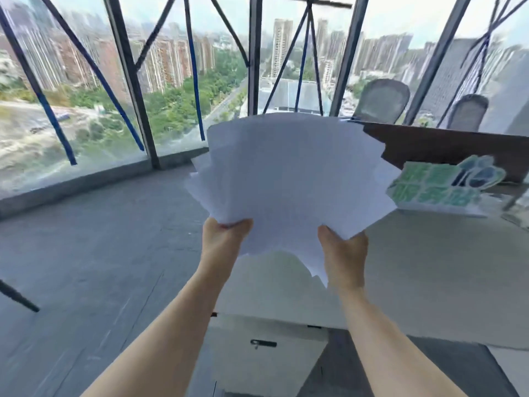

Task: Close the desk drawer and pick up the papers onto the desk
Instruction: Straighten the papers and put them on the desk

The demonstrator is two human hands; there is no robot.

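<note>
Far left of the frame is mostly big windows with dark frames and blue tape crossed over the glass, city towers and trees way below. Under that, a bare grey floor fills the lower left.

Moving in toward the middle, the left hand comes up from the bottom on a bare forearm. Its grip is closed on the lower left edge of the papers, thumb on top of the sheets, other fingers hidden behind them. The papers are a messy fanned stack of white sheets, held up in the air dead center of the frame, not resting on anything, edges splayed out at different angles.

Below the stack, at bottom center, there's a white drawer unit with a small dark handle on its front. The front looks flush, but things are blurry down there so I can't say for sure.

Right of center, the right hand has its grip pinched shut on the lower right corner of the same stack, thumb on top again.

Past that, the pale surface spreads across the right side. A green and white sign stands on it further up. At upper right, two grey chairs sit behind a dark brown panel.
</note>
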